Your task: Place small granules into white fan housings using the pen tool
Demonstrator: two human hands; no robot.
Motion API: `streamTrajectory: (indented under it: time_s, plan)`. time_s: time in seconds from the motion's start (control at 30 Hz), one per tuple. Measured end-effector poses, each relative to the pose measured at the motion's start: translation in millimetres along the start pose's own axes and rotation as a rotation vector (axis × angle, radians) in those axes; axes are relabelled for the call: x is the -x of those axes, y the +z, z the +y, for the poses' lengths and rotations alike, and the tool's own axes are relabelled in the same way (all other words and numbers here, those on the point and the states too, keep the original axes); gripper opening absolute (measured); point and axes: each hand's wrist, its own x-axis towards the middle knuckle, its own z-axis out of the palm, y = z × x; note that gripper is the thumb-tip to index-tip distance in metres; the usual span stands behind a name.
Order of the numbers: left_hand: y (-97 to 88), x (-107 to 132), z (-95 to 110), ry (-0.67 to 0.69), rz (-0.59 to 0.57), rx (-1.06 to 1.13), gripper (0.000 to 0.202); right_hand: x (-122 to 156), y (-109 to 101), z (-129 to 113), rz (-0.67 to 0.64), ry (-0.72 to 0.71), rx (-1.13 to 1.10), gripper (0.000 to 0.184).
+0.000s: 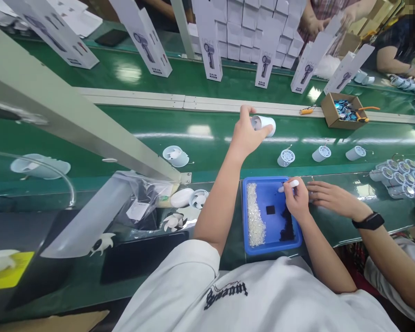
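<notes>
Above the middle of the frame, a white cylinder [264, 124] is being gripped in the closed left hand [245, 136] over the green belt [193, 152]. Lower down, right of centre, a small white piece [290, 185] is being pinched between the fingers of the right hand [297, 203], which is being held over the upper right corner of the blue tray [252, 246]. Clear bits [254, 216] are being kept along the tray's left side and dark bits [287, 228] at its right. Three more cylinders [286, 157] are being carried on the belt, right of the gripped one. Another person's hand [328, 197], above a black watch [368, 221], is being rested just beside the right hand. White boxes [210, 50] are being stood upright along the top.
</notes>
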Motion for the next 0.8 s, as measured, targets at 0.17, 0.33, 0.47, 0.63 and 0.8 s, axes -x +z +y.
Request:
streamTrajectory:
  time_s: [0.17, 0.33, 0.47, 0.63, 0.8]
  plan:
    - [3.9, -3.1, -2.1, -0.066, -0.006, 0.262, 0.037, 6.0, 1.3, 5.0, 0.038, -0.029, -0.018, 0.024]
    - [4.8, -5.6, -3.0, -0.081, -0.030, 0.414, 0.032, 6.0, 1.9, 7.8, 0.026, 0.004, 0.003, 0.023]
    - [4.8, -7.4, -4.6, -0.079, -0.042, 0.448, 0.030, 5.8, 0.1, 6.4, 0.021, -0.007, 0.028, 0.023]
    - [5.5, -8.4, -4.2, -0.077, -0.061, 0.483, 0.026, 6.1, -0.3, 5.3, 0.024, -0.037, 0.026, 0.020]
    - [7.2, -9.7, -5.0, -0.080, -0.069, 0.552, 0.029, 7.3, 0.1, 8.1, 0.010, -0.053, 0.064, 0.021]
